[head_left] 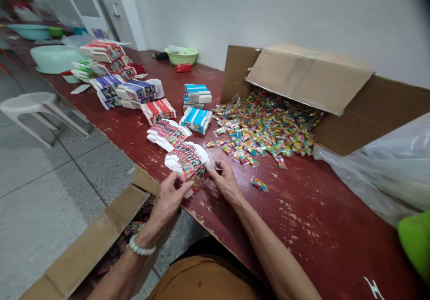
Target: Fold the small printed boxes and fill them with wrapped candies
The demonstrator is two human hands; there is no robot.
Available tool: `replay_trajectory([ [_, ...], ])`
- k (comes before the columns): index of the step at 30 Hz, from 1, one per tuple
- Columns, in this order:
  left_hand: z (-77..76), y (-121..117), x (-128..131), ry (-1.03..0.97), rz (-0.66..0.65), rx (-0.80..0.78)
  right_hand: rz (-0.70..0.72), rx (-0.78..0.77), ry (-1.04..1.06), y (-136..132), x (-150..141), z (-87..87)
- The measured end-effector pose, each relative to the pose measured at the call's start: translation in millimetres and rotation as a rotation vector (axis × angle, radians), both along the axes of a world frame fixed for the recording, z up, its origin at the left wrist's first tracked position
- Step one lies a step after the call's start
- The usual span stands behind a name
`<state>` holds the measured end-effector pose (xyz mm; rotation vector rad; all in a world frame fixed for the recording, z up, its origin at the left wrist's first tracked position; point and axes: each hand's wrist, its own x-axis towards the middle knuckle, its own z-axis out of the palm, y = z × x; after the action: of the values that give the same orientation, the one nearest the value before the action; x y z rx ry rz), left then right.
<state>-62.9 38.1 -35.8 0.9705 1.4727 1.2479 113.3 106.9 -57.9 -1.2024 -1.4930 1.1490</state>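
Observation:
A small printed candy box, red with colourful pictures, is between my two hands over the table's front edge. My left hand pinches its near left side with thumb and fingers. At the right end, my right hand has thumb and fingers closed on the box's whitish flap. Just beyond my hands lies a fanned stack of flat boxes, and a second fanned stack is behind it. Small wrapped candies spill from a tipped carton, with one candy packet lying apart to the right of my right hand.
The open cardboard carton stands against the wall. Banded bundles of blue boxes, red boxes and purple boxes sit further left. A floor carton holds filled boxes below the edge. A white stool stands left.

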Motion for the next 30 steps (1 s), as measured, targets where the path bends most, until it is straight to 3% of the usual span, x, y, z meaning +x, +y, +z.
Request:
replay_trajectory([
  [2,8.1,-15.6,5.6,-0.073,-0.069,-0.004,0.069,-0.097,0.161,-14.5,11.1,7.5],
  [4,18.6,-29.2,10.4,-0.122,-0.266,-0.062,0.159,-0.137,0.236,-29.5,23.5,17.1],
  [7,31.5,-42.1,20.6,-0.322,-0.618,-0.188,0.336,-0.144,0.236,-47.9,38.6,36.5],
  [10,36.0,-49.3,36.7,-0.469,-0.767,-0.251,0.503,-0.134,0.223,-60.7,44.9,56.5],
  [15,35.4,-59.3,53.9,-0.537,-0.734,-0.222,0.545,-0.196,0.307,-74.1,45.7,69.1],
  [20,36.3,-60.8,52.6,-0.474,-0.577,-0.255,0.450,-0.244,0.495,-83.1,50.1,60.5],
  [25,40.0,-58.0,62.5,-0.436,-0.409,-0.239,0.408,-0.344,0.425,-94.4,48.9,50.9],
  [27,40.4,-55.3,67.9,-0.458,-0.353,-0.213,0.308,-0.322,0.353,-96.7,45.4,49.7],
  [30,38.6,-49.8,73.2,-0.393,-0.352,-0.150,0.073,-0.133,0.188,-94.6,41.4,51.0],
])
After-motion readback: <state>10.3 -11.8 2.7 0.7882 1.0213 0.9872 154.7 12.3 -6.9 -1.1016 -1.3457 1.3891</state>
